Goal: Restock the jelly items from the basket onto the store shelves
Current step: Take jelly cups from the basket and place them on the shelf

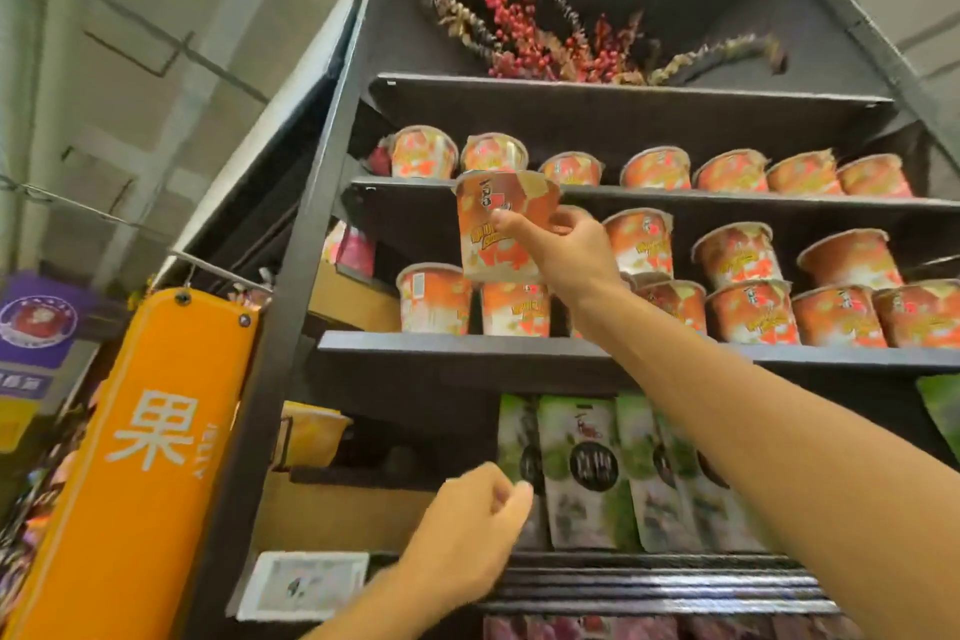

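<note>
Right hand reaches up, fingers gripping a jelly cup; left hand loosely curled, seemingly empty.

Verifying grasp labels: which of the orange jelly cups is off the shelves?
The orange cup gripped by the right hand, held up in front of the left end of the upper cup shelf. Every other orange cup stands on a shelf.
</note>
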Demonstrator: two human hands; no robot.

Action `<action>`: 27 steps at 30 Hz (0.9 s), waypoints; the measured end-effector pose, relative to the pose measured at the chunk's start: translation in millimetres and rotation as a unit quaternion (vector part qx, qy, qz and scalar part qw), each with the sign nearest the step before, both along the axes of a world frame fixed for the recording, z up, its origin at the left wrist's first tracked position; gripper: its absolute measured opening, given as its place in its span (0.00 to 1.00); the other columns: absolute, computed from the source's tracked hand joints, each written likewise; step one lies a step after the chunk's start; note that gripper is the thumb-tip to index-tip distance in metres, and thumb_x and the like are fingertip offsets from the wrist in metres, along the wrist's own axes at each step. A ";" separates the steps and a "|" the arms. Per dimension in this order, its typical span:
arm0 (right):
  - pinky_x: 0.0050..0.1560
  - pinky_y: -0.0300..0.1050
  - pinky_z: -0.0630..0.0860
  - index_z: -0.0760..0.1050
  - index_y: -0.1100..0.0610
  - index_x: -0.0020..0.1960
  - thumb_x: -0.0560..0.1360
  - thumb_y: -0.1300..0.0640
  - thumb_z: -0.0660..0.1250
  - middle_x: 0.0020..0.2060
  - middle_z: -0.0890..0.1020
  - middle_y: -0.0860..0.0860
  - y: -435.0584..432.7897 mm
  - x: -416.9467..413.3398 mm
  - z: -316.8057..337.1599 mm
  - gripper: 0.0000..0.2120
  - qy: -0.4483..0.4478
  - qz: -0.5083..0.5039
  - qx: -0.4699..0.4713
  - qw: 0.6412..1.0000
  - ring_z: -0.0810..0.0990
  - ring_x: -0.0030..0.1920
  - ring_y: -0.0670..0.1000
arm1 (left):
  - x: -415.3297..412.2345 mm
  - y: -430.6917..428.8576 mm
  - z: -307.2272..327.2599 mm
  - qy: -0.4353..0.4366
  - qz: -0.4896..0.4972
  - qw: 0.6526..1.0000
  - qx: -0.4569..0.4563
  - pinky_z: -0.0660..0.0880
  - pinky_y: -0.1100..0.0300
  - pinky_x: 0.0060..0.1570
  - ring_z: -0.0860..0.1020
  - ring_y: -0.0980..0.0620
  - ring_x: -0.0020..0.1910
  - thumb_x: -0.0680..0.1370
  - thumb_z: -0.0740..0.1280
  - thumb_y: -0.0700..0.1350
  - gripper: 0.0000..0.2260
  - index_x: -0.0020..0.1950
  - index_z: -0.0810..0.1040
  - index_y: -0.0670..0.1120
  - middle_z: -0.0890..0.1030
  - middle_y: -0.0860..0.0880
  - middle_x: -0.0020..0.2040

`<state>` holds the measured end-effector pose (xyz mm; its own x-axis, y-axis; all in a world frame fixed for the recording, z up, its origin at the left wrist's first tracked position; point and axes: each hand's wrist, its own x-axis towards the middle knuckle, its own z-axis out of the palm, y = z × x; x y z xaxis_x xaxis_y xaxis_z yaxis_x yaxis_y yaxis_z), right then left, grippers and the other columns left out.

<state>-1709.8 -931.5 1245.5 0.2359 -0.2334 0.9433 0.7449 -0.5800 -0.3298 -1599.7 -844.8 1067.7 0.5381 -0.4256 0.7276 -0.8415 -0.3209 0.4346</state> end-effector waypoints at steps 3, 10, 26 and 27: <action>0.56 0.50 0.79 0.71 0.54 0.64 0.60 0.31 0.74 0.55 0.80 0.48 7.5 12.6 40.4 0.41 -0.006 -0.046 0.020 0.999 0.80 0.55 0.50 | 1.0 -14.2 0.4 -0.025 0.055 0.997 0.042 0.73 0.57 0.49 0.77 0.52 0.45 0.80 0.60 0.57 0.12 0.46 0.73 0.49 0.79 0.51 0.45; 0.31 0.38 0.67 0.69 0.54 0.47 0.66 0.34 0.73 0.38 0.73 0.46 3.1 45.7 83.3 0.26 0.041 -0.137 0.030 0.989 0.72 0.36 0.46 | 3.1 -31.1 24.8 -0.080 0.108 0.990 0.041 0.73 0.55 0.50 0.77 0.49 0.46 0.80 0.57 0.56 0.11 0.42 0.69 0.51 0.77 0.52 0.43; 0.42 0.45 0.74 0.70 0.59 0.66 0.67 0.31 0.69 0.58 0.77 0.55 2.0 85.3 99.4 0.39 0.094 -0.222 0.013 0.970 0.78 0.55 0.56 | 22.3 -40.8 16.4 -0.067 0.077 0.995 -0.001 0.73 0.56 0.47 0.78 0.48 0.48 0.79 0.58 0.52 0.10 0.42 0.67 0.49 0.78 0.47 0.47; 0.38 0.44 0.72 0.71 0.58 0.65 0.68 0.31 0.69 0.56 0.77 0.54 1.4 86.1 100.1 0.37 0.096 -0.233 0.001 0.968 0.78 0.53 0.55 | 22.6 -41.5 16.2 -0.071 0.078 0.994 0.002 0.73 0.56 0.48 0.78 0.48 0.48 0.79 0.58 0.52 0.10 0.41 0.66 0.49 0.78 0.47 0.47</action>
<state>-1623.7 -930.1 1345.6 0.2761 -0.3578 0.8920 0.3269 -0.8378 -0.4373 -1577.0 -886.3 1083.9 0.4900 -0.3472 0.7996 -0.8339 -0.4539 0.3139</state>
